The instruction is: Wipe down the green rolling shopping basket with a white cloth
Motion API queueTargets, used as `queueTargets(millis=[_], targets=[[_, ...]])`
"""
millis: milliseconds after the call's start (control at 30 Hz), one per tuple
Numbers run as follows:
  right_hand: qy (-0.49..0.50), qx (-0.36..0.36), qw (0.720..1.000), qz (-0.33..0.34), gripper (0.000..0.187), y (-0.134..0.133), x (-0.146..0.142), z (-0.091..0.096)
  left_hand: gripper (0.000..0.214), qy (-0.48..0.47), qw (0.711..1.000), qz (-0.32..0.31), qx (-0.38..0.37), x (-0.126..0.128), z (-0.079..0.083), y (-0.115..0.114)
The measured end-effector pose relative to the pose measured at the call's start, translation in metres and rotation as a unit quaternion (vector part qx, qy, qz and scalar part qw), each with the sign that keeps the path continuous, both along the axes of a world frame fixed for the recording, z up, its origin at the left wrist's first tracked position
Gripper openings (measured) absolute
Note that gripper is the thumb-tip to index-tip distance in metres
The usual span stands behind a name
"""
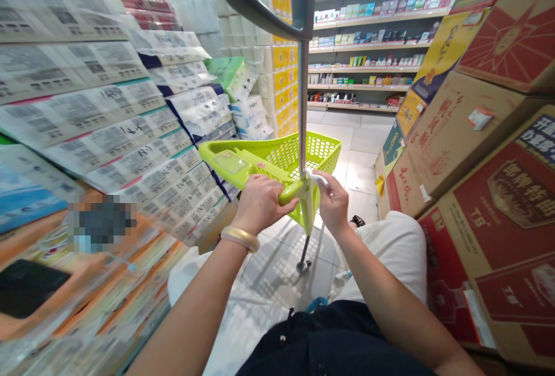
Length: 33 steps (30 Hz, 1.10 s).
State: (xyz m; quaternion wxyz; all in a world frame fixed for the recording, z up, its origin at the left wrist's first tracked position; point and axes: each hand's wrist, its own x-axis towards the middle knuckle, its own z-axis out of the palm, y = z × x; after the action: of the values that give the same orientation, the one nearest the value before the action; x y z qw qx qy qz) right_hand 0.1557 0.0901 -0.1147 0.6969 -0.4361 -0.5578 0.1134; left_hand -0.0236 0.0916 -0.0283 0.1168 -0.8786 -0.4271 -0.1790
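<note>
A lime-green rolling shopping basket (277,156) stands in front of me, with a grey pole (302,104) rising from its near edge to a looped handle at the top. My left hand (262,202), with a gold-coloured bangle at the wrist, is closed over the basket's rounded near rim. Just right of the pole, my right hand (333,201) pinches a small white cloth (317,177) against the green plastic where the pole meets the basket. The cloth is mostly hidden by the fingers. Beneath the basket a small caster wheel (303,266) shows on the floor.
Stacked white paper packs (108,110) rise close on the left. Below them a black phone (32,286) lies on orange packs beside a blurred-out patch. Cardboard cartons (455,127) are piled on the right. Shelves (368,23) of small boxes and bottles stand beyond the tiled floor (355,162).
</note>
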Motion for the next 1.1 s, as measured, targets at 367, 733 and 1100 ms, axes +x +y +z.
queueTargets(millis=[367, 733, 1100], targets=[[-0.057, 0.024, 0.998, 0.030, 0.028, 0.002, -0.010, -0.011, 0.038, -0.022, 0.999, -0.026, -0.001, -0.013, 0.001, 0.002], [-0.175, 0.028, 0.984, 0.019, 0.033, 0.015, 0.010, -0.007, 0.039, -0.025, 0.996, -0.071, -0.042, -0.035, 0.006, 0.012], [-0.256, -0.007, 0.960, 0.118, 0.036, 0.029, -0.014, 0.004, 0.049, -0.030, 0.981, 0.124, -0.147, -0.024, 0.039, 0.013]])
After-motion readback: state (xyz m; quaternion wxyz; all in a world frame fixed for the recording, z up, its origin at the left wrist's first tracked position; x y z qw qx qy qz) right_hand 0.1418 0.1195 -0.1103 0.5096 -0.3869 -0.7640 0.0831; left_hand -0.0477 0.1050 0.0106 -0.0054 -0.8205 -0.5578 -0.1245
